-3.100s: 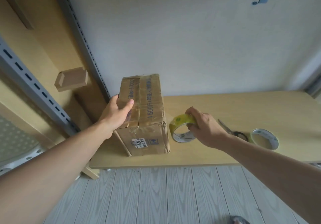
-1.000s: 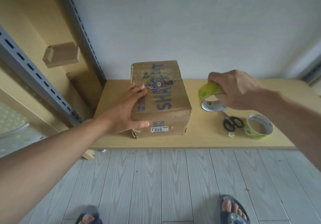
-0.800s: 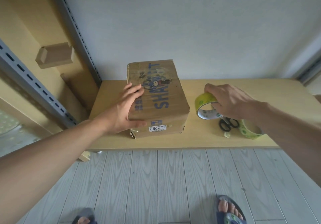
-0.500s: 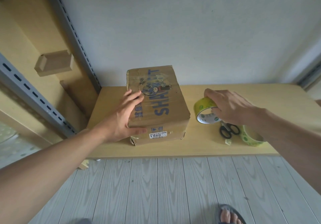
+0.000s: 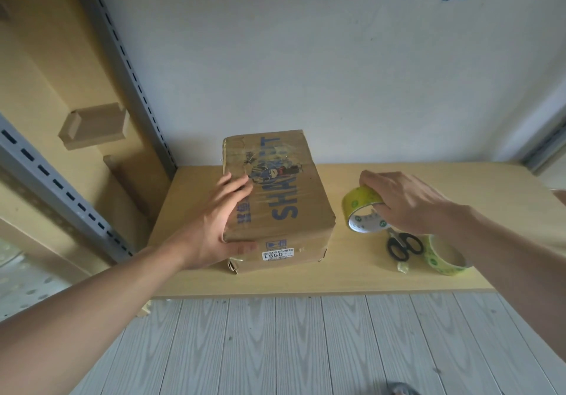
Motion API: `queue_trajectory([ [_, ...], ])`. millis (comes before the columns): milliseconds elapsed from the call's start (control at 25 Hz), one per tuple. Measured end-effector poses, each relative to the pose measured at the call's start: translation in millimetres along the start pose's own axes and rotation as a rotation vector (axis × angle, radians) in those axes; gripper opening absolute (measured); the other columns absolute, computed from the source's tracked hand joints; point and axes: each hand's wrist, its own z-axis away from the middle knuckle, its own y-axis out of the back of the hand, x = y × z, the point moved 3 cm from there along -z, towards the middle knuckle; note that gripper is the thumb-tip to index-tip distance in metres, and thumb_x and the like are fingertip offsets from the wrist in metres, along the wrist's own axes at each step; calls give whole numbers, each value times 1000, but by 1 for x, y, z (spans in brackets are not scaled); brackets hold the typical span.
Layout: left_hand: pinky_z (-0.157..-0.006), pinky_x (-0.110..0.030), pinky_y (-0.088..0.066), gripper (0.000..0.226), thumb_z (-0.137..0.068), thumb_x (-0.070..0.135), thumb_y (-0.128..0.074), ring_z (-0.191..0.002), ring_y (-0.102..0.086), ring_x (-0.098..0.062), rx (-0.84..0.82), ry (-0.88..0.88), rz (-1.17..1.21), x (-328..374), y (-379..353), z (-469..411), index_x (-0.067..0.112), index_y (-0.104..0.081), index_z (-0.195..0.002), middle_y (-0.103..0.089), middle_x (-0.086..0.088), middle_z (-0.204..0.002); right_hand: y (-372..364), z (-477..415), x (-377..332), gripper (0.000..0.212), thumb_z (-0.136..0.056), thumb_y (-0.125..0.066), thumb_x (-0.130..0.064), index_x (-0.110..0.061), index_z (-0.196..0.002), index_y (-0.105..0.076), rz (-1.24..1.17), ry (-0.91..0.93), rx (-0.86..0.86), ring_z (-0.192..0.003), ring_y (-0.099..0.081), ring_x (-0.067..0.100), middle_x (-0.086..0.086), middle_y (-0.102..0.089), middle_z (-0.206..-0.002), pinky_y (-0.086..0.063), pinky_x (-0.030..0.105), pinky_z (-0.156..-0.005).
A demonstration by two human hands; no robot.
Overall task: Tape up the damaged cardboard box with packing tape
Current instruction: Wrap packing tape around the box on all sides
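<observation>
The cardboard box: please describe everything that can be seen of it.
The cardboard box is brown and creased, lying flat on the wooden table. Its top bears blue letters and a cartoon picture under glossy tape; the near side has a white label. Its near left corner is torn. The left hand rests on its left edge.

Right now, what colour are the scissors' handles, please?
Black; the black-handled scissors show best in the head view.

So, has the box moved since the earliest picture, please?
Yes: the box has been rolled onto another side, printed face up, still near the table's left end.
</observation>
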Motion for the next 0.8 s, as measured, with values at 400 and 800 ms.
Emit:
queue_trajectory([
  [400,-123,-58,9,131,-65,102,-10,-150,30,-26,-333,200,-580,40,5,-14,14,26,-155,37,-5,-159,-53,-7,-2,17,-89,-42,-4,-21,-86,-44,-173,-147,-68,-69,-54,29,0,-56,-78,-45,39,-56],
  [800,-115,-76,-7,134,-72,72,-73,-154,16,-36,-265,195,-529,130,-63,-84,24,17,-159,27,-14,-165,-55,2,1,15,-92,-40,-8,-23,-92,-41,-186,-189,-110,-71,-56,31,4,-59,-85,-38,34,-51],
])
